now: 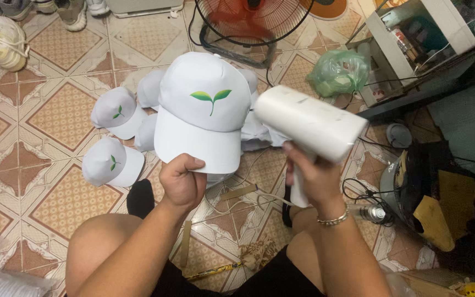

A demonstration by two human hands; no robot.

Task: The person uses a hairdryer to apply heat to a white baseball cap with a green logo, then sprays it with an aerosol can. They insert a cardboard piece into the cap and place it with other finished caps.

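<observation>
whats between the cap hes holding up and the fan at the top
In the head view, behind the held cap, a few more white caps lie on the tiled floor, then bare tile up to the fan.
</observation>
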